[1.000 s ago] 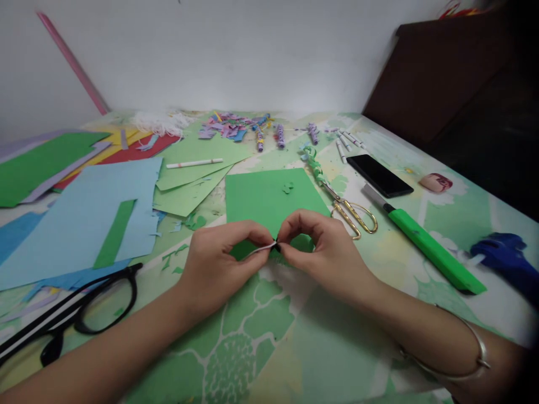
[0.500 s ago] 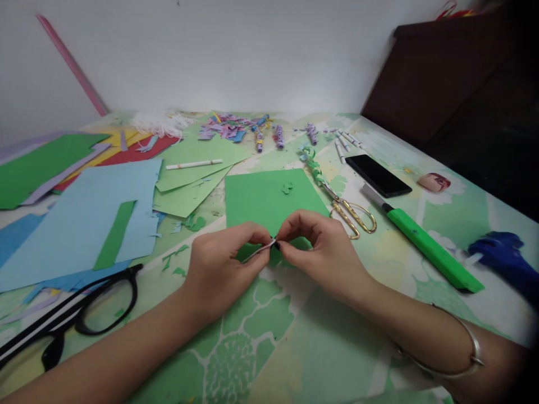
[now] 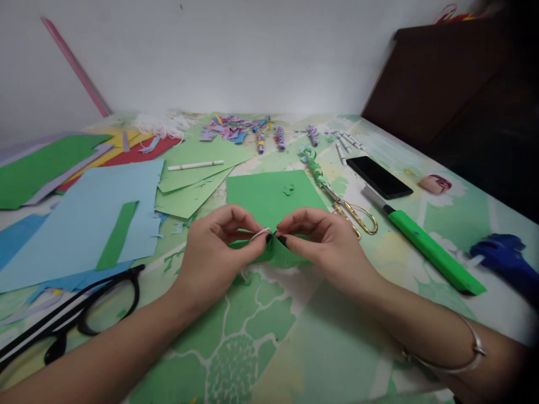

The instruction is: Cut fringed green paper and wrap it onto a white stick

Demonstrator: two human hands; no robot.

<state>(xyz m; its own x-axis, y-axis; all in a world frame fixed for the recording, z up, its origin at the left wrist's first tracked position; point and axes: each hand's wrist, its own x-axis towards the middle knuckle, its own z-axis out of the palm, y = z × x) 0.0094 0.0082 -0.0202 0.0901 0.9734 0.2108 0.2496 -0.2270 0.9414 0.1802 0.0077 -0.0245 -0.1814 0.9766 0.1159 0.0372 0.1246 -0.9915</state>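
Note:
Thumb and fingertips of my left hand are pinched on a thin white string, which curves over the fingers. My right hand is closed in a pinch right beside it; what lies between those fingertips is too small to make out. Both hands are over the near edge of a green paper sheet, which carries a small curled green scrap. Gold-handled scissors lie beyond my right hand, their blades near a green fringed paper piece.
Black glasses and a light blue sheet lie left. A green utility knife, blade out, a phone and a blue glue gun are right. White string and paper scraps lie at the back.
My fingertips have shifted slightly up and away from me. The white string now bends in a curve over my left fingers, and the green sheet's near edge shows under the hands.

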